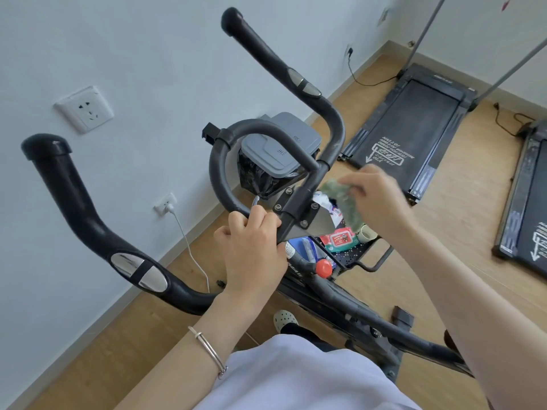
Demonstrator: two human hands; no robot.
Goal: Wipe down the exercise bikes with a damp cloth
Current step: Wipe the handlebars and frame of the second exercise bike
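The person's left hand (251, 241) is curled round the near part of the exercise bike's (313, 184) black centre loop, where it meets the stem. A small silver tip (255, 200) sticks out above its fingers; what it belongs to cannot be told.

The right hand (374, 196), blurred, pinches a crumpled green cloth (344, 202) between its fingertips. The cloth hangs just right of the stem's bolted bracket, and contact with the bracket cannot be told.

The 2 long black handlebar grips, each with silver sensor pads, reach left (88, 220) and far (284, 66). A silver bracelet (208, 350) sits on the left wrist.

Beyond the loop stands a grey lidded bin (281, 143) with a black bag. Below the right hand a black perforated cart tray (355, 255) holds a red wet-wipe packet (340, 239) and a pale cup (367, 232). An orange-red knob (323, 267) sits on the bike frame.

On the wooden floor at right lie 2 treadmills, one far (414, 122) and one at the edge (529, 202). The left wall carries 2 sockets, the upper (84, 109) bare and the lower (164, 204) holding a white plug.
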